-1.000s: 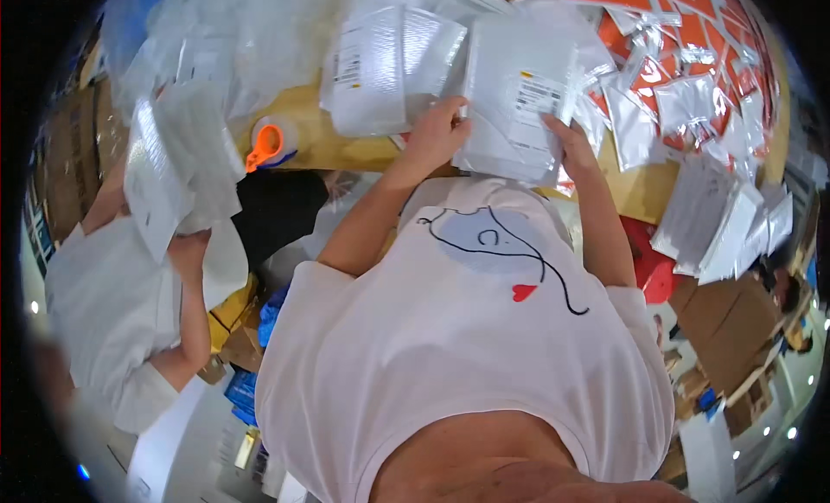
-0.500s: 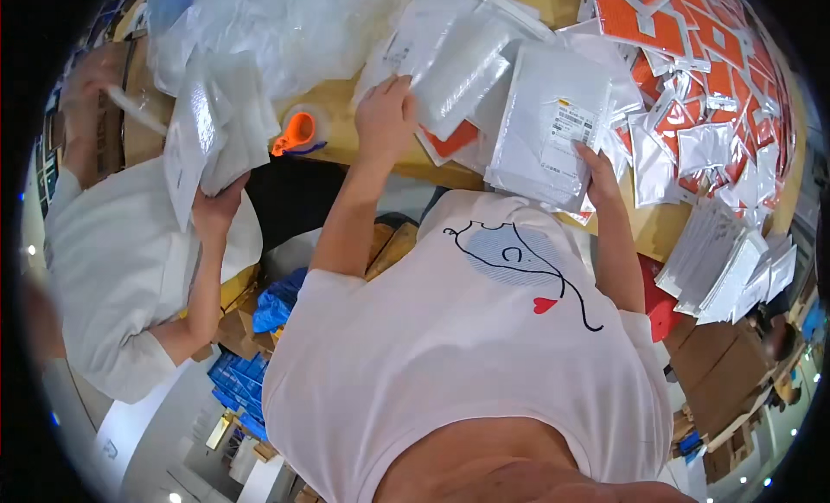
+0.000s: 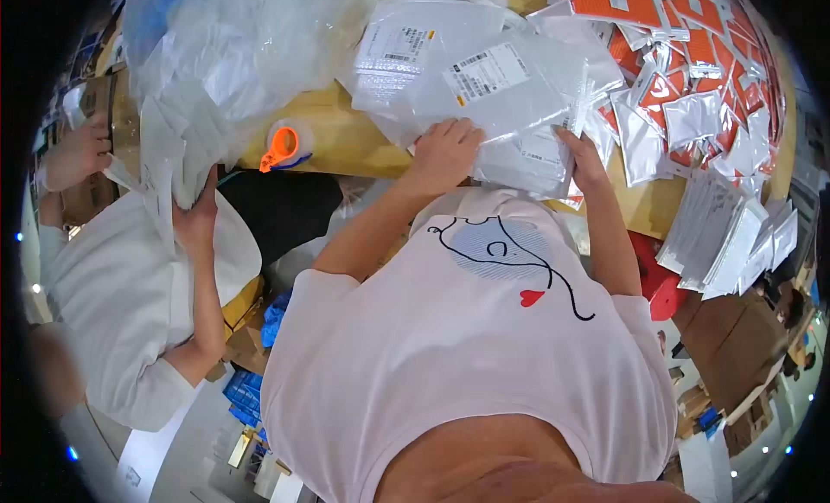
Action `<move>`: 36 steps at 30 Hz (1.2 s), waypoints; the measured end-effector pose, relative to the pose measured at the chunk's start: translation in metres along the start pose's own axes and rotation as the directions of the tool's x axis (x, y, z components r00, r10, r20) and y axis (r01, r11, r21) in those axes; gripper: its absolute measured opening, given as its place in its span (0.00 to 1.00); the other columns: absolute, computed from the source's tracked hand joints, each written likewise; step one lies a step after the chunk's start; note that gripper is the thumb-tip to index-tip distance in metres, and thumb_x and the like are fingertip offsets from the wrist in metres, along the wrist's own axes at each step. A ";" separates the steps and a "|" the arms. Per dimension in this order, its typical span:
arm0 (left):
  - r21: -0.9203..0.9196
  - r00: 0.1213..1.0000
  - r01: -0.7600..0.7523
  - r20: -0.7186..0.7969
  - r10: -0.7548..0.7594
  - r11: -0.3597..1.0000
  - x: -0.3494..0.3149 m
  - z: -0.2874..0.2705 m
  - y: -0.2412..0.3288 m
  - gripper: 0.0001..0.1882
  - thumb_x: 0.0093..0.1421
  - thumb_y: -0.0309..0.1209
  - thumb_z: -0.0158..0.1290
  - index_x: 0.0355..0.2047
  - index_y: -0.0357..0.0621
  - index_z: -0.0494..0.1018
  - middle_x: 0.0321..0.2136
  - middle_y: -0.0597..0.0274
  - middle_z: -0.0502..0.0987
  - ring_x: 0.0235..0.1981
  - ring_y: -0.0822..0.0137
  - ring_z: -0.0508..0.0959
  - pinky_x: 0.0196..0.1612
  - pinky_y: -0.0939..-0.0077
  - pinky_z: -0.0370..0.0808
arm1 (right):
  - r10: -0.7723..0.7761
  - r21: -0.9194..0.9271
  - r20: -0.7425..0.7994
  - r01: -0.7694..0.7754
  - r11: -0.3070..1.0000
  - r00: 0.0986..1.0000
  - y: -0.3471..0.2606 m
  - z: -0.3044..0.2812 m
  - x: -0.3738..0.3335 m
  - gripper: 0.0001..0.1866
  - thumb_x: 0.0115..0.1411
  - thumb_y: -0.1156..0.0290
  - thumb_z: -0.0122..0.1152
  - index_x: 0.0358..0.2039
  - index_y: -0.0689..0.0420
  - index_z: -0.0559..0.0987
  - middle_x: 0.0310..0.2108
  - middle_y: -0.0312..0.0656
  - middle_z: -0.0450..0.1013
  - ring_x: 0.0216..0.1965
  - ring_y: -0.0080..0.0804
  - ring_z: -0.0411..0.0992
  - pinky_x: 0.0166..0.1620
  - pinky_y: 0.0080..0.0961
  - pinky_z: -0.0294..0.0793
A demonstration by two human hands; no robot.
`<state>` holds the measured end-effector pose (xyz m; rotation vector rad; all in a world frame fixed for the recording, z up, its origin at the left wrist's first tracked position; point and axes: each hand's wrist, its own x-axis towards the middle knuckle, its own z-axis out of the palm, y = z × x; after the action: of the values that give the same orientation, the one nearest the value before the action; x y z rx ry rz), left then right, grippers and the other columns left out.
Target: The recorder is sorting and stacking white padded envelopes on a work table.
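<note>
Pinching white rectangular plastic mailers (image 3: 538,164) by right edge, right hand (image 3: 584,160); left hand (image 3: 447,150) on them, grip unclear. Likely light, slick, floppy: hold opposite edges.

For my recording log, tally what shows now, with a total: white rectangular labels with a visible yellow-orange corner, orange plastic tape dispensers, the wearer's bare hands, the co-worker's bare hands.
White rectangular labels with a visible yellow-orange corner: 2
Orange plastic tape dispenser: 1
Wearer's bare hands, left hand and right hand: 2
Co-worker's bare hands: 2
Total: 7
</note>
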<state>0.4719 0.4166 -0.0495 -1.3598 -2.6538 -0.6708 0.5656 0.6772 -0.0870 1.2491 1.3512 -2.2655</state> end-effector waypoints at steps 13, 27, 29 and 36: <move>-0.759 0.548 0.553 0.019 -0.836 0.345 -0.009 -0.061 -0.041 0.13 0.58 0.27 0.49 0.43 0.38 0.72 0.30 0.64 0.75 0.31 0.73 0.71 0.36 0.82 0.68 | 0.011 -0.011 -0.014 -0.011 1.000 1.000 0.003 -0.004 0.005 0.25 0.55 0.69 0.58 0.51 0.68 0.67 0.40 0.53 0.73 0.38 0.37 0.73 0.41 0.24 0.73; -0.355 0.529 0.655 -0.414 -0.741 0.667 -0.017 -0.154 -0.088 0.12 0.56 0.25 0.51 0.41 0.34 0.73 0.30 0.57 0.77 0.27 0.61 0.73 0.32 0.74 0.70 | -0.082 -0.063 0.005 0.082 0.995 0.997 -0.004 -0.011 0.005 0.22 0.54 0.69 0.58 0.47 0.67 0.71 0.38 0.49 0.73 0.37 0.36 0.72 0.42 0.26 0.71; -0.116 0.637 0.487 -0.631 -0.442 0.866 -0.014 -0.162 -0.092 0.13 0.56 0.22 0.51 0.42 0.35 0.73 0.37 0.57 0.76 0.33 0.60 0.75 0.36 0.75 0.71 | -0.102 -0.014 0.049 0.103 0.995 0.994 -0.006 -0.016 0.002 0.23 0.53 0.68 0.58 0.47 0.68 0.71 0.38 0.50 0.73 0.37 0.37 0.72 0.42 0.26 0.71; -0.312 0.614 0.439 -0.580 -0.535 0.842 -0.015 -0.122 -0.096 0.15 0.54 0.18 0.48 0.44 0.38 0.70 0.44 0.56 0.73 0.39 0.60 0.74 0.40 0.76 0.71 | -0.160 0.040 0.068 0.157 0.987 0.985 -0.016 -0.057 0.001 0.21 0.53 0.71 0.57 0.47 0.67 0.72 0.37 0.49 0.74 0.35 0.37 0.72 0.40 0.26 0.71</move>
<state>0.3906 0.3053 0.0236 -0.2444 -2.3676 -1.1496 0.5873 0.7324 -0.0906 1.0952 1.4390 -2.4245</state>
